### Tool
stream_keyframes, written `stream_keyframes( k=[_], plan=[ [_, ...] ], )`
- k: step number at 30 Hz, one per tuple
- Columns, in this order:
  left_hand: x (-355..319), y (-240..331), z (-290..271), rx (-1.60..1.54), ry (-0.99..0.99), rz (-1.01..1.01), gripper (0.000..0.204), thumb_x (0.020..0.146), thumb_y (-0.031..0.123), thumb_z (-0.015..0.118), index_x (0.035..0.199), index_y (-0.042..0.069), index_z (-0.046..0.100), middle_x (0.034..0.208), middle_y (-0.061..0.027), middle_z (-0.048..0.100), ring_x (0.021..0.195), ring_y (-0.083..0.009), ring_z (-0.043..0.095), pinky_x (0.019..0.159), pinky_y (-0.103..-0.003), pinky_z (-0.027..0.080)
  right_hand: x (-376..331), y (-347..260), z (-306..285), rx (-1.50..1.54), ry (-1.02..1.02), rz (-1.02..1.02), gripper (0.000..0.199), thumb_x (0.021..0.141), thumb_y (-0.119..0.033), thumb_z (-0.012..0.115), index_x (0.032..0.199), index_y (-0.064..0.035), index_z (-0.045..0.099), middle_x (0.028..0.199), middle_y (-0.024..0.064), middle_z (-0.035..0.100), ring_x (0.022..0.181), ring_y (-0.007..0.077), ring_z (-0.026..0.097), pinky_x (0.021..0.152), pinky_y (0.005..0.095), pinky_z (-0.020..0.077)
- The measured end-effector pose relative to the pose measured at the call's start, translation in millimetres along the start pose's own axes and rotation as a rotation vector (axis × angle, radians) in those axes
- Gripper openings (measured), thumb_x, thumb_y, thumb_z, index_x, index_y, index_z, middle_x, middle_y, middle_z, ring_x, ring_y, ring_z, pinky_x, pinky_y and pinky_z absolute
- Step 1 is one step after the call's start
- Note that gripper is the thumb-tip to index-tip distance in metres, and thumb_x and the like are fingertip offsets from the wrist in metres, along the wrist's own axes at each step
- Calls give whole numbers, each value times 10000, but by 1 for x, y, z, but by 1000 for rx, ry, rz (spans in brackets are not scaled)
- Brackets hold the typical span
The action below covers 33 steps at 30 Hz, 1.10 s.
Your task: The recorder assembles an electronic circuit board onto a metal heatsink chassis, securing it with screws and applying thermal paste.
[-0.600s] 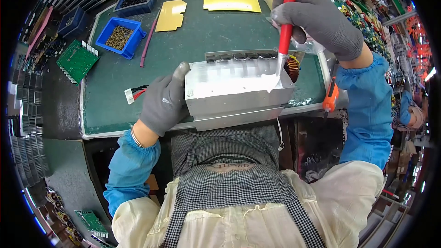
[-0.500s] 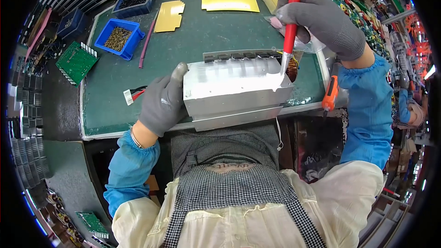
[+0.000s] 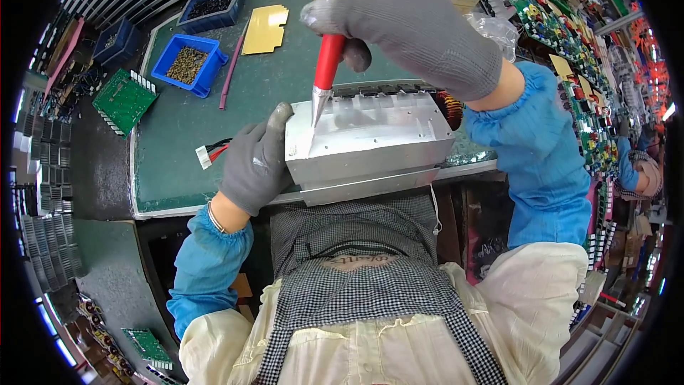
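Behind the metal block [image 3: 370,144], left fingers [image 3: 279,120] grip its hidden end; right hand [image 3: 410,25] clasps the red tool [image 3: 335,32], top cut off.

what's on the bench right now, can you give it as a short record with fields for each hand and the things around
left hand: gloved left hand grips the left end of the metal housing
right hand: gloved right hand holds a red-handled tool, its tip on the housing's top near the left end
housing: silver metal block at the front edge of the green mat
bins: blue bin with small brownish parts, at the back left
other: green circuit board left of the mat; yellow sheet behind
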<state>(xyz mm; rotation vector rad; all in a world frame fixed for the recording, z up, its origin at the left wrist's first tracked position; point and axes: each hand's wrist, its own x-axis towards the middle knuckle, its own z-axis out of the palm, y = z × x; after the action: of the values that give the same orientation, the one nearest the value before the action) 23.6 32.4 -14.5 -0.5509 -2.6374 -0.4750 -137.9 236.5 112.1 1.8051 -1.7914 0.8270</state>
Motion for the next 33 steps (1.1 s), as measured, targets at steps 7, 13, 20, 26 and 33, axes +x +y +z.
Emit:
stream_keyframes(
  k=[7,13,20,26,33],
  plan=[
    [-2,0,-1,-1,42,3,865,686,162,808,1391,-34,348,890,-159,655,719,-339,640,641,-423,502,-5,-12,-46,596,-278,1010,281,880,-271,663,959,-2,634,704,37,596,546,73,535,525,235,448],
    [-10,-8,6,52,-60,-34,940,683,252,852,1393,-54,318,1040,-184,679,899,-353,690,773,-420,554,-34,-8,-81,499,-259,1142,277,865,-283,639,919,-11,645,694,36,581,531,73,506,507,223,411],
    [-8,-6,3,61,-55,-48,952,679,257,856,1402,-42,314,1066,-187,666,921,-364,679,790,-431,552,-46,-5,-101,498,-206,1168,270,867,-261,625,923,3,636,710,40,590,534,73,497,499,227,404],
    [-8,-5,4,58,-90,-85,963,670,253,859,1399,-62,314,1075,-192,660,932,-367,672,799,-434,546,-36,-25,-89,544,76,1116,283,867,-282,628,936,-8,636,796,51,619,568,72,531,526,224,420],
    [-11,-4,3,53,-130,-114,973,674,262,853,1400,-83,305,1070,-191,655,915,-366,666,799,-434,540,-53,-21,-99,580,-98,1159,265,853,-247,640,935,6,637,820,80,653,575,79,527,520,211,411]
  ],
)
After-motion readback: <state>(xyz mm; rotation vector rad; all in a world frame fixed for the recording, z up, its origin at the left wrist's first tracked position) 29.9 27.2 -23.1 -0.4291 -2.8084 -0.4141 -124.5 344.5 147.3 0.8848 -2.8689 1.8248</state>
